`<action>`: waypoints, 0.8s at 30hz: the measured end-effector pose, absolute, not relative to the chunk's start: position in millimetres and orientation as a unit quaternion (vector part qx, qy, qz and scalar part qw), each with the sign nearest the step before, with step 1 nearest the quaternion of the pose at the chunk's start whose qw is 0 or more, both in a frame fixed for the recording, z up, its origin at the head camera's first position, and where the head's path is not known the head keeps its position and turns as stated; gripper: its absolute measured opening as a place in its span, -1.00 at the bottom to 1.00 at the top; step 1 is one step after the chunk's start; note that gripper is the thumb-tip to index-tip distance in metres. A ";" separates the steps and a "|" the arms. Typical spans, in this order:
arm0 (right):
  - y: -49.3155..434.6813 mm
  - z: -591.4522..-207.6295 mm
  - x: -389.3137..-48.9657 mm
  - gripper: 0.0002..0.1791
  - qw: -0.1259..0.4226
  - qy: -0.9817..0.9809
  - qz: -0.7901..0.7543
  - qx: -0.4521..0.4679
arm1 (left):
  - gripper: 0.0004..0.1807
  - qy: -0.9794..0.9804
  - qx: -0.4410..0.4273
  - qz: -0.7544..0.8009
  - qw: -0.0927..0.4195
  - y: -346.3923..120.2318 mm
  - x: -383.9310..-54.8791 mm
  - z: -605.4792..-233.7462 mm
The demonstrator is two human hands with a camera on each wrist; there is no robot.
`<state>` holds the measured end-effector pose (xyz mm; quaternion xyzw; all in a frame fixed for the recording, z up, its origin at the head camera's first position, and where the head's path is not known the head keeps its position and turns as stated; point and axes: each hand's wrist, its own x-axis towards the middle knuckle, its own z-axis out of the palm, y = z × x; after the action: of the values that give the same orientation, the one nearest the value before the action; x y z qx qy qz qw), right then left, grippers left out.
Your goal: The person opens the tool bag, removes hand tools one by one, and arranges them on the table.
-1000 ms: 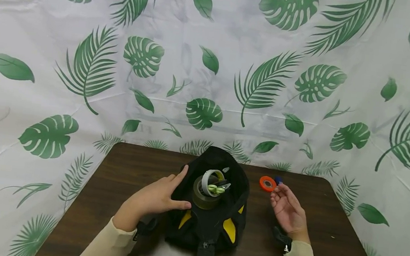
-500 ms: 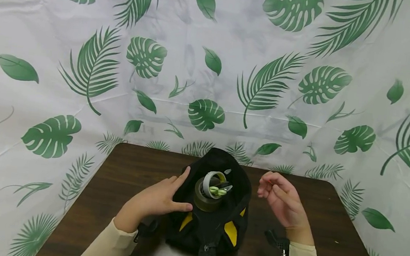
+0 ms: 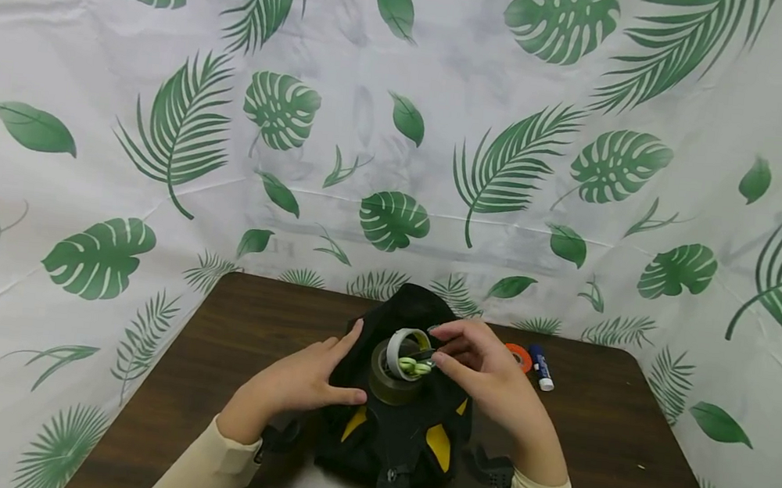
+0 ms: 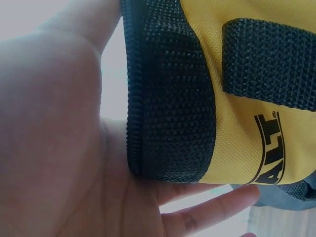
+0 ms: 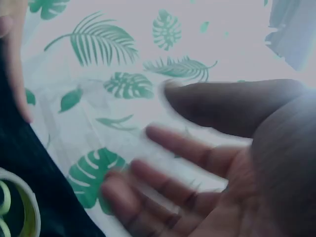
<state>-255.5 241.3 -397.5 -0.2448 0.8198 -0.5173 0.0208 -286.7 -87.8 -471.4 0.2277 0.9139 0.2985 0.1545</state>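
The left hand (image 3: 304, 373), fingers straight, rests against the black-and-yellow bag (image 3: 409, 426) on the surface (image 3: 606, 430); if that light brace slips, the bag may tip. In its mouth, the brown tape roll (image 3: 394, 391) and tilted white roll (image 3: 393, 352) with green-handled scissors (image 3: 414, 366) could topple if bumped. The right hand (image 3: 498, 376), loose and seemingly holding nothing, has moved over the bag, uncovering the orange roll (image 3: 521, 357) and blue tube (image 3: 541, 368).

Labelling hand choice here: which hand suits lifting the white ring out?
Probably the right hand: its fingers hold nothing, close to the white ring. The left hand rests against the bag.
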 end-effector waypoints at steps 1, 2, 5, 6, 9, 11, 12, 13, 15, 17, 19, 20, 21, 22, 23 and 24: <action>237.4 -396.5 -258.2 -0.66 0.025 0.830 -0.502 -0.241 | 0.25 0.913 0.229 0.299 0.154 -87.6 -286.7 -472.2; 233.9 -395.3 -261.0 -0.66 0.034 0.840 -0.489 -0.234 | 0.26 0.913 0.231 0.298 0.153 -87.3 -286.9 -472.9; 224.9 -391.7 -271.6 -0.65 0.062 0.860 -0.457 -0.219 | 0.27 0.915 0.235 0.294 0.148 -86.3 -287.5 -474.6; 222.2 -390.4 -275.3 -0.64 0.070 0.866 -0.447 -0.215 | 0.27 0.915 0.236 0.293 0.146 -86.1 -287.7 -474.9; 214.8 -388.2 -287.2 -0.60 0.093 0.880 -0.414 -0.213 | 0.27 0.916 0.241 0.287 0.144 -85.4 -288.3 -474.8; 208.9 -388.3 -294.8 -0.57 0.108 0.890 -0.390 -0.208 | 0.27 0.916 0.244 0.285 0.144 -86.1 -288.5 -474.0; 206.0 -389.4 -298.7 -0.55 0.116 0.896 -0.378 -0.203 | 0.27 0.916 0.244 0.284 0.144 -86.4 -288.7 -473.8; 203.1 -390.9 -302.3 -0.55 0.121 0.903 -0.364 -0.196 | 0.27 0.916 0.243 0.284 0.144 -86.7 -288.6 -473.6; 198.1 -395.0 -308.6 -0.54 0.129 0.917 -0.334 -0.178 | 0.27 0.917 0.242 0.283 0.143 -87.1 -288.4 -473.5; 194.5 -401.5 -313.9 -0.57 0.134 0.929 -0.306 -0.157 | 0.27 0.917 0.243 0.282 0.142 -86.9 -288.2 -473.5; 192.7 -408.4 -317.9 -0.62 0.136 0.939 -0.284 -0.137 | 0.26 0.916 0.244 0.284 0.142 -86.2 -287.9 -473.4; 192.4 -411.5 -319.2 -0.64 0.138 0.942 -0.277 -0.130 | 0.26 0.916 0.244 0.284 0.142 -86.0 -287.7 -473.2; 191.9 -414.4 -320.2 -0.66 0.141 0.944 -0.273 -0.123 | 0.26 0.917 0.243 0.283 0.143 -85.8 -287.6 -473.2; 192.0 -417.2 -320.9 -0.67 0.142 0.946 -0.269 -0.116 | 0.26 0.917 0.242 0.282 0.143 -85.6 -287.4 -473.0; 192.1 -419.1 -321.4 -0.68 0.143 0.947 -0.265 -0.113 | 0.26 0.917 0.239 0.283 0.144 -85.7 -287.1 -472.5; 192.0 -420.2 -321.8 -0.69 0.144 0.947 -0.264 -0.111 | 0.26 0.918 0.238 0.283 0.143 -85.8 -286.9 -472.2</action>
<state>-321.8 192.0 -420.2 -0.1115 0.9473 -0.2638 0.1435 -286.9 -85.8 -472.2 0.2376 0.9183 0.2827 0.1429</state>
